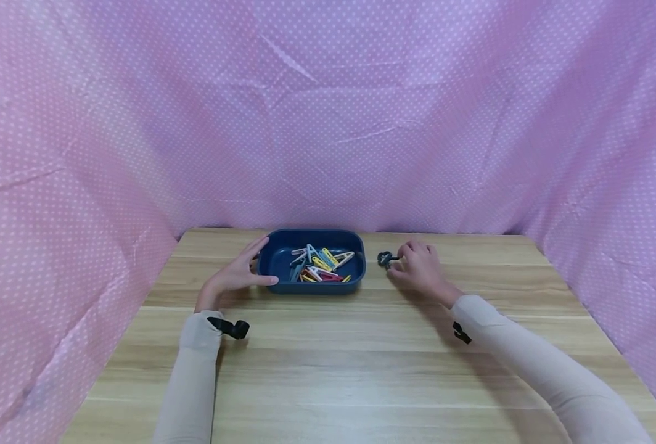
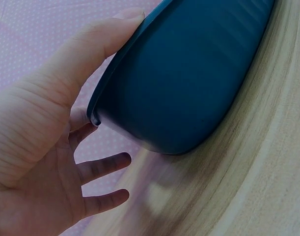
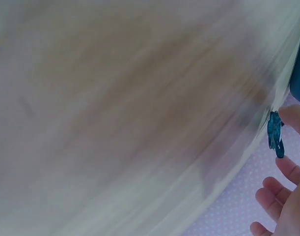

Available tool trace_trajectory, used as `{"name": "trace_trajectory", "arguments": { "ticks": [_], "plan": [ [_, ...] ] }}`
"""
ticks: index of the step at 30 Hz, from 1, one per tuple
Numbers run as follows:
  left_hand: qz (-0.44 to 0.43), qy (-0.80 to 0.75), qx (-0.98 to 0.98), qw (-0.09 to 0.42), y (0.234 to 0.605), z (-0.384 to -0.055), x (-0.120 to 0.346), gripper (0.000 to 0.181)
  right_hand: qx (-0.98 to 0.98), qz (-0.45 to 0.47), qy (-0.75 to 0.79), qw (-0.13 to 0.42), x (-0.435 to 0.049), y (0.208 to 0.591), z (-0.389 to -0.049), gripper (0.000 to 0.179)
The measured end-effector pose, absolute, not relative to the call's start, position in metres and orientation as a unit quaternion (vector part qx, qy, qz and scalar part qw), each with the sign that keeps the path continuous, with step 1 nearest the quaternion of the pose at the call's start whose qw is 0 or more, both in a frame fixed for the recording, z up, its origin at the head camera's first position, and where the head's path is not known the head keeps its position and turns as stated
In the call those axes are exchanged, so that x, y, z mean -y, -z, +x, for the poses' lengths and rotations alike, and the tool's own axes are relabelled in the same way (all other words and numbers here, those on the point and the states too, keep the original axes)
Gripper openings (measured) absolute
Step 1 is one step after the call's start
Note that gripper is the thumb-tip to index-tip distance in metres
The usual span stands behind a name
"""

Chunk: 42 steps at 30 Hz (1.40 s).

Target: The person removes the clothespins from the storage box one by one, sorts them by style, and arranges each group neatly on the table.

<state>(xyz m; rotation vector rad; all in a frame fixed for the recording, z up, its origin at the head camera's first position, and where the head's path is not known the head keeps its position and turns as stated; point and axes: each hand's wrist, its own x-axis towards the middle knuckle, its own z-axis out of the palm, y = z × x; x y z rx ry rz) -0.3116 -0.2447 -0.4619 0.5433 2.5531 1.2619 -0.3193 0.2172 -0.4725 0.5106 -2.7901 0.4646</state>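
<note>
A dark blue rectangular basin (image 1: 317, 288) holds a pile of clothespins (image 1: 323, 262) in yellow, blue, white and red. At its left end, my left hand (image 1: 239, 271) holds the rim between thumb and forefinger; in the left wrist view, the basin's outer wall (image 2: 184, 83) shows, and the other fingers spread beside it. To the right of the basin, my right hand (image 1: 419, 268) pinches a small dark teal looped piece (image 1: 385, 259) close to the tabletop. In the right wrist view, this shiny teal piece (image 3: 274, 130) sits between thumb and forefinger; its kind is unclear.
The wooden table (image 1: 333, 370) reaches back to a pink dotted cloth (image 1: 328, 123) that hangs behind and at both sides. Each sleeve carries a black wrist mount, such as the left mount (image 1: 236, 328).
</note>
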Motion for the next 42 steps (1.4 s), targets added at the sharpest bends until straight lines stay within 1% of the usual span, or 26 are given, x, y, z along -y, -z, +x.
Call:
{"name": "trace_trajectory", "arguments": {
  "ticks": [5,13,22,28,31,35,42],
  "plan": [
    [0.195,-0.433,-0.873,0.116,0.462,-0.312,0.244,0.112,0.967,0.163,-0.145,0.131,-0.213,0.475,-0.321,0.044],
    [0.195,-0.440,-0.868,0.118,0.464,-0.312,0.245,0.111,0.977,0.146,-0.116,0.105,-0.204,0.478,-0.327,0.044],
    [0.196,-0.457,-0.859,0.123,0.464,-0.309,0.245,0.112,0.977,0.146,-0.087,0.126,-0.191,0.482,-0.330,0.040],
    [0.191,-0.445,-0.867,0.120,0.464,-0.312,0.244,0.113,0.974,0.151,-0.094,0.140,-0.190,0.483,-0.329,0.042],
    [0.192,-0.443,-0.868,0.119,0.465,-0.313,0.245,0.113,0.975,0.146,-0.104,0.133,-0.192,0.482,-0.330,0.042],
    [0.195,-0.441,-0.868,0.119,0.466,-0.313,0.246,0.112,0.977,0.141,-0.117,0.111,-0.194,0.482,-0.332,0.041],
    [0.189,-0.443,-0.868,0.122,0.465,-0.314,0.246,0.114,0.973,0.153,-0.133,0.113,-0.194,0.483,-0.337,0.037]
  ]
}}
